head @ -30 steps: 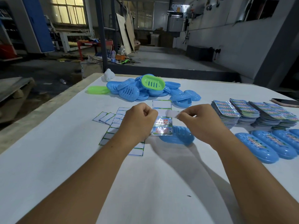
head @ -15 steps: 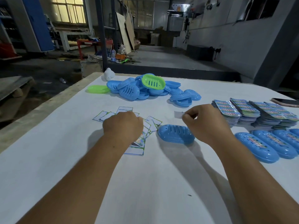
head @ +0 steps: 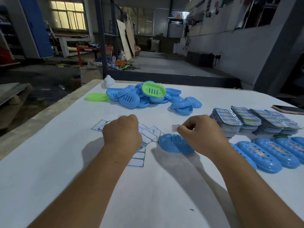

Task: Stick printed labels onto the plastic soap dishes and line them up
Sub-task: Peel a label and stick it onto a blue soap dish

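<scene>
At frame centre, the right hand (head: 201, 134) pinches a small label (head: 174, 128) just above the blue soap dish (head: 174, 143); the left hand (head: 122, 133), fingers curled, rests on the backing sheets (head: 148, 135). Sticking comes next: press it flat onto the dish.

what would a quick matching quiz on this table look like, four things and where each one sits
Things:
1. green soap dish
2. phone
3. blue soap dish
4. label stacks

Places:
A. far right edge of the table
B. just under the right hand
C. on top of the blue pile
D. behind the row of labelled dishes

Pairs: 1-C, 2-A, 3-B, 4-D
</scene>
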`<state>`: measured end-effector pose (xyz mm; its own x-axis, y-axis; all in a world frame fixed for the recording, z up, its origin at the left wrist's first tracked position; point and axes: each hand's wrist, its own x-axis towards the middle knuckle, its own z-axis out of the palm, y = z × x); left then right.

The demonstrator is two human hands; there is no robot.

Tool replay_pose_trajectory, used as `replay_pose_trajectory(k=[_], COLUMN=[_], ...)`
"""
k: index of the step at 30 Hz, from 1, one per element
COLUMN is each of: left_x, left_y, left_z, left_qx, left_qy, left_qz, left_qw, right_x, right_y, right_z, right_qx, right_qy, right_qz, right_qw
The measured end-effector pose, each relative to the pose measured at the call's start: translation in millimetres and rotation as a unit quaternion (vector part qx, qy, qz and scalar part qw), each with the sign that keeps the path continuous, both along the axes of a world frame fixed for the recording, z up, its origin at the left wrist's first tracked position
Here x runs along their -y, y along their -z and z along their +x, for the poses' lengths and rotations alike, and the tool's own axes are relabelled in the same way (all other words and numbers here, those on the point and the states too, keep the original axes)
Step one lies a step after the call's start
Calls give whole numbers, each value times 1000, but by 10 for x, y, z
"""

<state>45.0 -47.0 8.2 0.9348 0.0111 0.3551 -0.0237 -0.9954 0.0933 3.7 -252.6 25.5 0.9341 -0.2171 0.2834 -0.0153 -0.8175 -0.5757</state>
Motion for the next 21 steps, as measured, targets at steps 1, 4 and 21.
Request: replay_pose_trajectory(k=[1, 4, 21], left_x=[-13, -36, 403], left_y=[-2, -24, 16], left_z=[-5, -19, -196], left_qx=[-15, -24, -160], left_qy=[-5, -4, 227], left_qz=[3, -7, -545], left_qw=[1000, 1000, 791], right_x=[1, 4, -19], right_y=[2, 7, 39], right_z=[3, 14, 68], right_qx=[0, -2, 32], right_qy=[1, 2, -24], right_qz=[-2, 0, 11], right_qw=[1000, 1000, 999])
